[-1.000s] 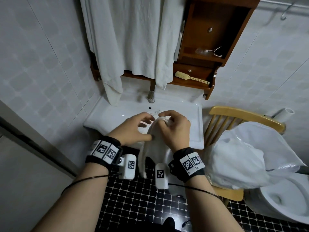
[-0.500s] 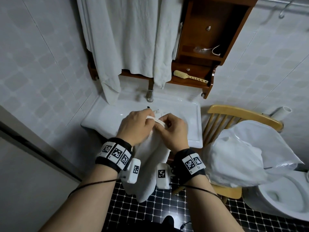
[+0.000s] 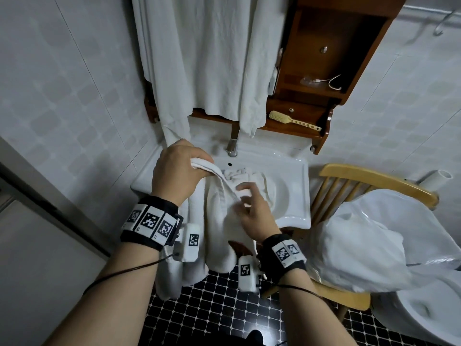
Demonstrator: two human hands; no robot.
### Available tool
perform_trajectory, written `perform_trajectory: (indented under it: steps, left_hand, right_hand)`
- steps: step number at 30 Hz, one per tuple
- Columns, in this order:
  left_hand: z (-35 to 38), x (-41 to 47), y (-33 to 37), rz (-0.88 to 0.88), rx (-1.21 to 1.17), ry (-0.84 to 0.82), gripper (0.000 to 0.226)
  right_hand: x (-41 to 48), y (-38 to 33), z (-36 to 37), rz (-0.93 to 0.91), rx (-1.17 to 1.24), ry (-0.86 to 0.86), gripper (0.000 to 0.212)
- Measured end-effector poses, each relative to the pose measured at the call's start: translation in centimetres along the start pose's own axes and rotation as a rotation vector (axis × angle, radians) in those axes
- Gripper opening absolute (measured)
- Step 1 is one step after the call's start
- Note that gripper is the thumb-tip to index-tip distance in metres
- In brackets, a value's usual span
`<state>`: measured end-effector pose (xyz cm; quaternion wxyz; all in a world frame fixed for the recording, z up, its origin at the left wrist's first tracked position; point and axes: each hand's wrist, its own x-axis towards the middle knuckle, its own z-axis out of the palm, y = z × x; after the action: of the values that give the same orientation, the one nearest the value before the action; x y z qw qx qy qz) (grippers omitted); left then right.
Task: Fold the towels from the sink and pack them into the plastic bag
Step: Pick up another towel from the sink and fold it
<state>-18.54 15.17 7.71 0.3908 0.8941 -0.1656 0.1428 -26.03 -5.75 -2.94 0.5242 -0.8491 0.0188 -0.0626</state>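
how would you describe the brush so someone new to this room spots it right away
Find the dark wooden cabinet on the wall above the white sink, right of the hanging white towels. On its lowest open shelf lies the brush. It is the only cream, long-handled thing there; the thin white cable sits one shelf higher.

No readable text, only coded square markers (image 3: 150, 220) on both wristbands (image 3: 159, 204).

Towel (image 3: 219, 221) is showing plain white; sink (image 3: 294, 176) is reading glossy white; floor (image 3: 212, 308) is showing small black squares in pale grout; wristbands (image 3: 149, 221) are showing black with black-and-white square codes; chair (image 3: 374, 174) is reading yellow; shelf (image 3: 311, 58) reddish-brown.
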Motion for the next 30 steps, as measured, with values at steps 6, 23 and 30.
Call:
perform_trajectory:
  steps: [6, 23, 30]
  left_hand:
    - [0.0, -0.1, 0.2, -0.011, -0.034, 0.022, 0.023]
    - [0.5, -1.1, 1.7, -0.140, 0.109, 0.263, 0.019]
    - [0.3, -1.2, 2.8, -0.168, 0.094, 0.334, 0.022]
  right_hand:
    - [0.4, 0.5, 1.4, -0.278, -0.271, 0.345, 0.038]
    - [-1.1, 3.4, -0.7, 0.348, -0.736, -0.354, 0.022]
    - [-2.5, 5.4, -0.2, 0.303, -0.628, -0.447, 0.034]
